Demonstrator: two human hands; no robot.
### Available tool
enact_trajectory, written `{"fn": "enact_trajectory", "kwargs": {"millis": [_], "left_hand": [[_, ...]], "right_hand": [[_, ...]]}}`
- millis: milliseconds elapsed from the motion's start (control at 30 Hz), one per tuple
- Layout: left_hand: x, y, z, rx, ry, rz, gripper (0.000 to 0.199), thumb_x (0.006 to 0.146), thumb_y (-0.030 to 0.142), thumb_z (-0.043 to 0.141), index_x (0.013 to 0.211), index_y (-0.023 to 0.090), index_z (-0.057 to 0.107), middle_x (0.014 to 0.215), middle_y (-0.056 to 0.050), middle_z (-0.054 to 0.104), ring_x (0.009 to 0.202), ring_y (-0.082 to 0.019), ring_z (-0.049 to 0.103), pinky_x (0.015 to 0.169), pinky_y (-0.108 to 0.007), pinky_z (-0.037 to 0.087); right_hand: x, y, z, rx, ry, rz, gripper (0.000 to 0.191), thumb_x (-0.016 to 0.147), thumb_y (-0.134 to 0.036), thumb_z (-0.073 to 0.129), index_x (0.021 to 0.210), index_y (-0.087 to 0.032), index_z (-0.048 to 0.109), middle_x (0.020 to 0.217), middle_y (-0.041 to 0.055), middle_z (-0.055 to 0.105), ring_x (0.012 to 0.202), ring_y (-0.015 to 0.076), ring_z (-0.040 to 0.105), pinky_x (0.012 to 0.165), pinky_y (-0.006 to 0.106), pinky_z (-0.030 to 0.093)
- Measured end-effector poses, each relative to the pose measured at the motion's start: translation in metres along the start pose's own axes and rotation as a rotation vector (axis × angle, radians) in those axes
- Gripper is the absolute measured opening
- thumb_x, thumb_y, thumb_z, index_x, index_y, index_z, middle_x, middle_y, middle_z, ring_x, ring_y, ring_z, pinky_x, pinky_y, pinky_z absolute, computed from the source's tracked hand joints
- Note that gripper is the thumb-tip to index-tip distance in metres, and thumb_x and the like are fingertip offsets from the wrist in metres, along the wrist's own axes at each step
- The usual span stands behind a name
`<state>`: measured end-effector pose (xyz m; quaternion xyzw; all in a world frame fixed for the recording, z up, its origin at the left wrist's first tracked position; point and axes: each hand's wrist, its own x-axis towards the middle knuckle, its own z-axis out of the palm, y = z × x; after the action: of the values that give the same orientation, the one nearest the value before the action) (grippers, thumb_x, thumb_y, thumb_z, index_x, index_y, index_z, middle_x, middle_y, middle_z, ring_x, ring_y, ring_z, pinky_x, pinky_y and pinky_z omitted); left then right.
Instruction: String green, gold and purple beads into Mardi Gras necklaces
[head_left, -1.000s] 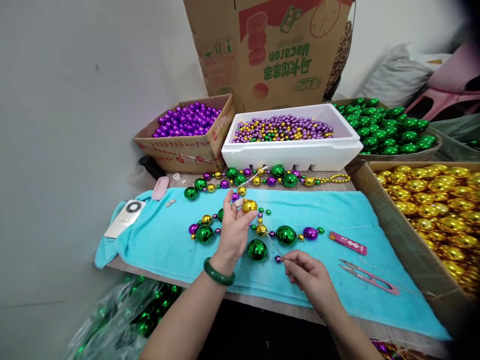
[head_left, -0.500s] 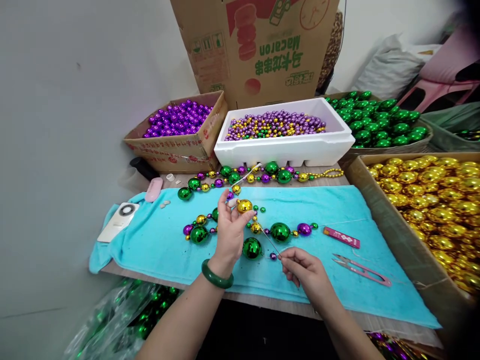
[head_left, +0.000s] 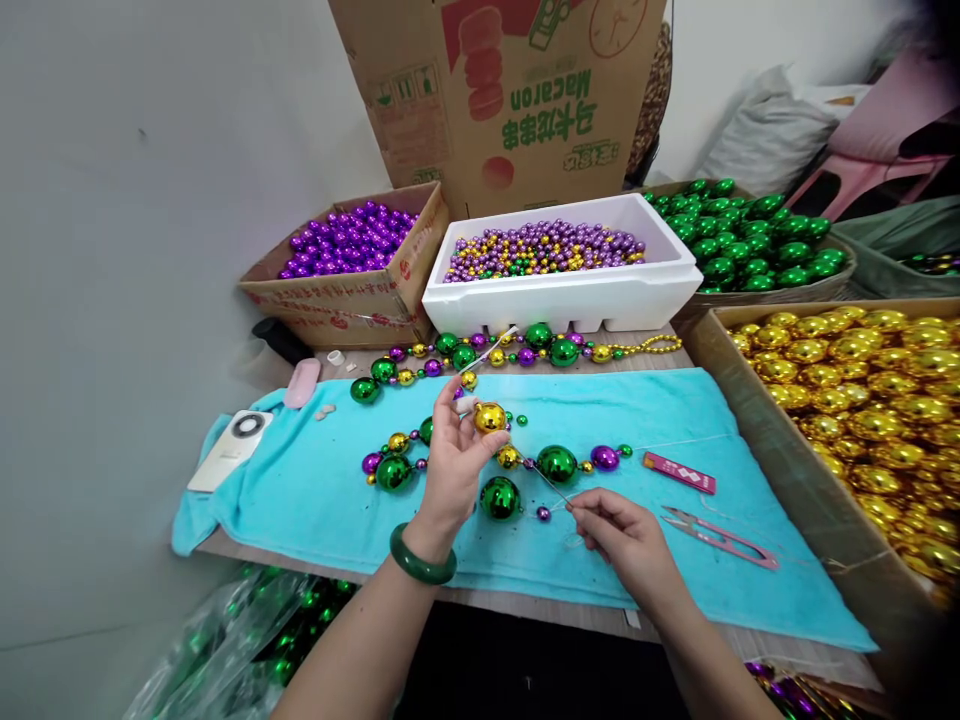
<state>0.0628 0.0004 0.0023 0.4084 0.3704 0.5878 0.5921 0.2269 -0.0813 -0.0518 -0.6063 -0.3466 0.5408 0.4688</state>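
Note:
A large shiny gold bead (head_left: 490, 417) is held between the fingers and thumb of my left hand (head_left: 455, 440), which has a white wrap on one finger and a green bangle at the wrist. My right hand (head_left: 611, 525) pinches a thin needle (head_left: 551, 485) that slants up toward the gold bead; white thread hangs by the fingertips. Under the hands lie a string of mixed beads (head_left: 556, 464), a large green bead (head_left: 500, 497) and a small purple bead (head_left: 543, 514). Two little green beads (head_left: 522, 420) rest just right of the gold one.
A turquoise towel (head_left: 300, 500) covers the table. Thread snips (head_left: 724, 538) and a magenta packet (head_left: 679, 472) lie at right. Behind are a finished-looking bead strand (head_left: 564, 351), a white foam box (head_left: 555, 300) and a carton of purple beads (head_left: 337, 310). Gold beads (head_left: 877, 400) fill another carton.
My right hand has moved slightly right, drawing the needle a little farther from the gold bead. More loose thread shows beside it. My left hand keeps its hold, and the view has shifted slightly.

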Motion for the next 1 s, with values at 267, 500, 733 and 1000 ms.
{"fn": "enact_trajectory", "kwargs": {"millis": [267,500,733,1000], "left_hand": [[-0.003,0.003,0.001,-0.047,0.031,-0.024,0.072,0.063,0.006,0.071,0.123,0.034,0.045,0.103,0.001,0.05,0.093,-0.012,0.055,0.081,-0.021,0.046],[-0.012,-0.004,0.0,-0.026,-0.086,-0.161,0.076,0.061,0.008,0.074,0.126,0.034,0.044,0.102,0.0,0.051,0.098,-0.014,0.055,0.083,-0.024,0.045],[0.054,-0.014,-0.028,0.648,-0.185,0.001,0.015,0.071,0.021,0.066,0.085,0.022,0.071,0.095,-0.006,0.063,0.097,-0.021,0.053,0.095,-0.035,0.038],[0.104,-0.066,-0.024,1.086,-0.299,-0.117,0.011,0.056,0.011,0.072,0.058,0.021,0.066,0.076,-0.008,0.067,0.097,-0.029,0.057,0.098,-0.041,0.034]], "right_hand": [[-0.001,0.004,0.001,0.045,-0.052,-0.016,0.031,0.06,-0.045,0.069,0.066,-0.015,0.065,0.052,0.0013,0.055,0.046,0.0109,0.047,0.039,0.021,0.031],[-0.001,0.006,0.004,0.1,-0.071,0.011,0.034,0.06,-0.046,0.072,0.07,-0.014,0.064,0.053,0.0011,0.055,0.045,0.0108,0.048,0.038,0.02,0.031],[0.004,0.01,-0.011,0.203,0.071,-0.09,0.027,0.066,-0.04,0.071,0.074,-0.015,0.061,0.058,0.0008,0.055,0.049,0.0106,0.048,0.04,0.02,0.033],[0.006,0.013,-0.019,0.205,0.061,-0.086,0.025,0.071,-0.038,0.069,0.075,-0.016,0.06,0.06,0.0005,0.054,0.051,0.0103,0.048,0.04,0.019,0.032]]}}
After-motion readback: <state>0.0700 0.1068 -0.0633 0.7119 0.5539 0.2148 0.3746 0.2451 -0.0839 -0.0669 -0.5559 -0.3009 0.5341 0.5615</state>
